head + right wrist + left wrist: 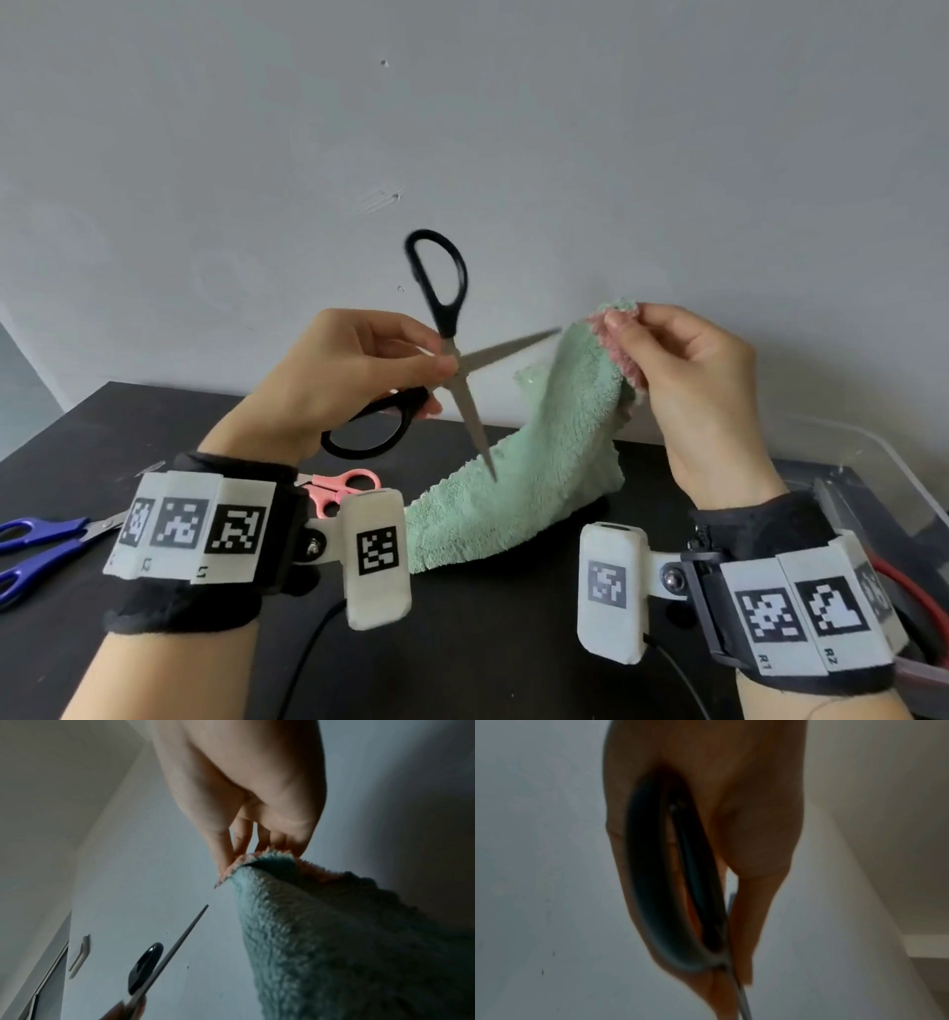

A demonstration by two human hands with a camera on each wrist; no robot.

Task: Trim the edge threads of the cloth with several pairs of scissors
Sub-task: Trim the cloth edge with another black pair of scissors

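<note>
My left hand (369, 370) holds black-handled scissors (452, 354) near their pivot, blades spread wide apart; one handle loop sticks up, the other lies under my palm. One blade points toward the green cloth (539, 462), the other points down in front of it. My right hand (667, 360) pinches the cloth's pink-edged top corner (616, 344) and lifts it, with the lower end resting on the black table (488, 642). In the right wrist view my fingertips (257, 845) pinch the cloth (321, 943), and a scissor blade (185, 931) sits left of it. The left wrist view shows the black handle loop (670, 882) against my fingers.
Blue-handled scissors (41, 545) lie at the table's left edge. Pink-handled scissors (344, 488) lie behind my left wrist. A clear plastic bin (873, 473) stands at the right. A grey wall rises behind the table.
</note>
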